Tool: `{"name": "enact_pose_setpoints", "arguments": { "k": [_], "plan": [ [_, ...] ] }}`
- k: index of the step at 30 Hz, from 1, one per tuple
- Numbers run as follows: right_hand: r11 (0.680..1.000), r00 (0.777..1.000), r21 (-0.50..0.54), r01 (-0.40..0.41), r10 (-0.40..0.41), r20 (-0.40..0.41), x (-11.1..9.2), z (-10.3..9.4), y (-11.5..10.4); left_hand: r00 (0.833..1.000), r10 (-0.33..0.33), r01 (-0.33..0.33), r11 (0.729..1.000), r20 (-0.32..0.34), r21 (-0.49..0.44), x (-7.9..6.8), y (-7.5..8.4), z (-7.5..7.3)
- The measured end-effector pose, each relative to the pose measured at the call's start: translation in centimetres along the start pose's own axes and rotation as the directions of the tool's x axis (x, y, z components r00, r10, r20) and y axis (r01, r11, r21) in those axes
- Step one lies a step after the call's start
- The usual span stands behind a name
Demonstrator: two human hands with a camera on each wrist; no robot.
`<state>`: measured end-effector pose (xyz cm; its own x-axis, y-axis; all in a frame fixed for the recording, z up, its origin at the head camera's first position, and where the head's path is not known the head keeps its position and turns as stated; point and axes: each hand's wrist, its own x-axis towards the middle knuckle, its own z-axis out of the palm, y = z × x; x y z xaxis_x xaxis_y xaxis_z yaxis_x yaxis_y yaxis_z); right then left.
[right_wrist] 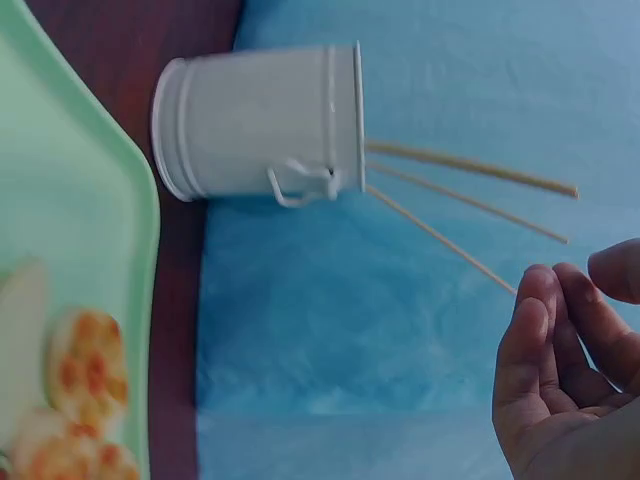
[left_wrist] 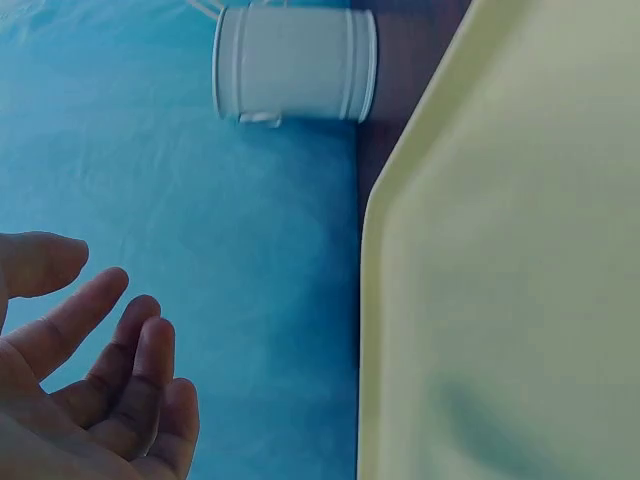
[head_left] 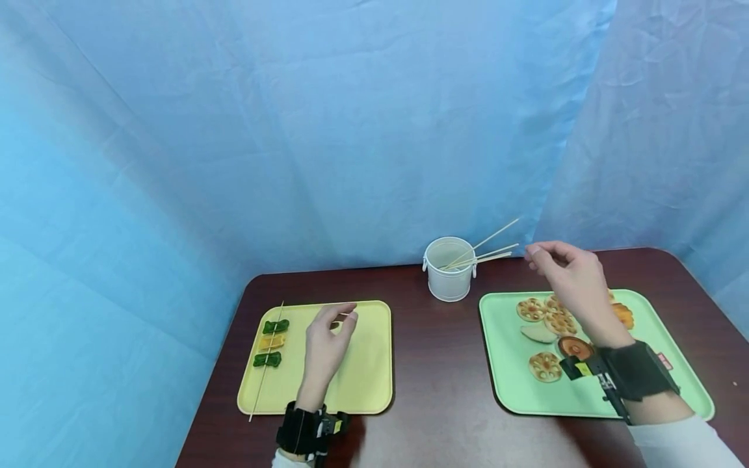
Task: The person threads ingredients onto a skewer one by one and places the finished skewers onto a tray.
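Observation:
My left hand [head_left: 326, 344] hovers over the yellow tray [head_left: 365, 364], its fingers loosely bent and holding nothing. At that tray's left side lies a skewer [head_left: 259, 390] carrying two green pieces [head_left: 267, 359] with a yellow piece [head_left: 272, 342] between them. Near the tips of several thin wooden sticks [head_left: 497, 231], my right hand [head_left: 570, 276] is raised with nothing held. In the right wrist view its thumb [right_wrist: 615, 272] stands apart from the bent fingers. The sticks lean rightward out of a small white bucket [head_left: 449, 286].
On the right, a green tray [head_left: 503, 396] holds several lotus root slices [head_left: 545, 367], a pale green slice [head_left: 538, 334], a brown mushroom-like piece [head_left: 575, 348] and an orange piece [head_left: 623, 316]. Behind the dark wooden table [head_left: 435, 383] hangs a blue cloth [head_left: 363, 143].

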<state>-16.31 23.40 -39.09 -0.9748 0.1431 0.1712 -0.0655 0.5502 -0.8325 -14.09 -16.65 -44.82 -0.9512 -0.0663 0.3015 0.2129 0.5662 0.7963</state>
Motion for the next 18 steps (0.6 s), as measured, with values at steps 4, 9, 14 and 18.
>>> {"name": "enact_pose_setpoints", "arguments": {
  "k": [4, 9, 14, 18],
  "plan": [
    [0.998, 0.997, -0.041, 0.036, -0.038, -0.061, 1.7, -0.2, -0.1, 1.000, -0.010, 0.010, 1.000, 0.007, -0.027, 0.0, 0.2, 1.3],
    [0.996, 0.994, -0.068, 0.060, -0.066, -0.087, 3.5, 0.1, 0.1, 0.999, -0.031, 0.031, 0.999, 0.012, -0.031, -0.4, -0.2, 2.2],
    [0.991, 0.992, -0.107, 0.080, -0.089, -0.084, 4.9, 0.8, 0.1, 0.997, -0.071, 0.071, 0.997, 0.009, -0.029, -0.9, -0.6, 2.6],
    [0.992, 0.995, -0.093, 0.081, -0.086, -0.054, 5.5, 1.3, 0.3, 0.995, -0.092, 0.093, 0.995, 0.025, -0.047, -1.1, -0.7, 2.8]
  ]
}}
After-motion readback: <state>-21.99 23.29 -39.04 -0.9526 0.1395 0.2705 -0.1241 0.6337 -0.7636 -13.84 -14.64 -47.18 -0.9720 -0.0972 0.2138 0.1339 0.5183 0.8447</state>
